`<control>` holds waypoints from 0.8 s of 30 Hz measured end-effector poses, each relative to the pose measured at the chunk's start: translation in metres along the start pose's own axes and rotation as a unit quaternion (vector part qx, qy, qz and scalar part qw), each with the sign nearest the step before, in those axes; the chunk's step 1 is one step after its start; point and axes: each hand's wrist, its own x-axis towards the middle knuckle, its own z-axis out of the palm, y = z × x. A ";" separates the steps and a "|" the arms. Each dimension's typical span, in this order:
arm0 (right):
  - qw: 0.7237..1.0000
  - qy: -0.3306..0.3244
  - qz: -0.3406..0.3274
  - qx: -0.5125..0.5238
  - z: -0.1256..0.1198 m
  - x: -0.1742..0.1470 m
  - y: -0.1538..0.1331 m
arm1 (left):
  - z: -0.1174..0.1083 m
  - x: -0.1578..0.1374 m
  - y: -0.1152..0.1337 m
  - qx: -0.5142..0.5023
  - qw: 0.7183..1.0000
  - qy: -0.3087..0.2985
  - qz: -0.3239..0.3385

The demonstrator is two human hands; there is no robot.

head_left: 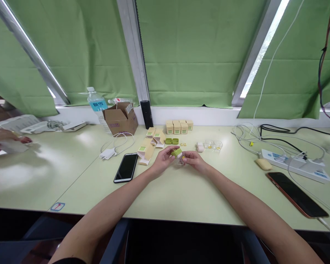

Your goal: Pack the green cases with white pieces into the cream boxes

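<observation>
My left hand (pixel 163 161) is closed on a small green case (pixel 177 152) with a whitish part under it. Close beside it, the fingers of my right hand (pixel 197 161) pinch a small clear plastic piece (pixel 179 161) with a yellow bit on it; its exact kind is hard to make out. Just beyond my hands lie green open case halves (pixel 172 141) and tiny yellow pieces (pixel 183 144). To their right stand clear plastic cups (pixel 213 145) with yellow bits inside, next to a pale pinkish piece (pixel 200 147). Opened small cartons (pixel 146 151) lie to the left.
Closed small cartons (pixel 177 127) stand in a row at the back. A phone (pixel 126 167), a charger (pixel 108 153), a cardboard box (pixel 121 119) and a bottle (pixel 98 106) are left. A power strip (pixel 294 165) and another phone (pixel 297 194) lie right. Another person's hand (pixel 9 137) is far left.
</observation>
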 end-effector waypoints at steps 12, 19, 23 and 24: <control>1.000 0.001 0.004 -0.001 0.000 0.000 0.000 | -0.002 -0.001 -0.004 0.035 0.999 -0.013 0.029; 1.000 0.001 0.016 0.012 0.001 0.000 -0.001 | -0.002 -0.002 -0.004 0.047 0.998 -0.020 0.045; 1.000 0.001 0.014 0.013 0.001 0.000 -0.001 | -0.003 -0.002 -0.003 0.060 0.997 -0.021 0.043; 1.000 0.002 0.015 0.015 0.001 0.000 0.000 | -0.003 -0.002 -0.003 0.066 0.997 -0.023 0.043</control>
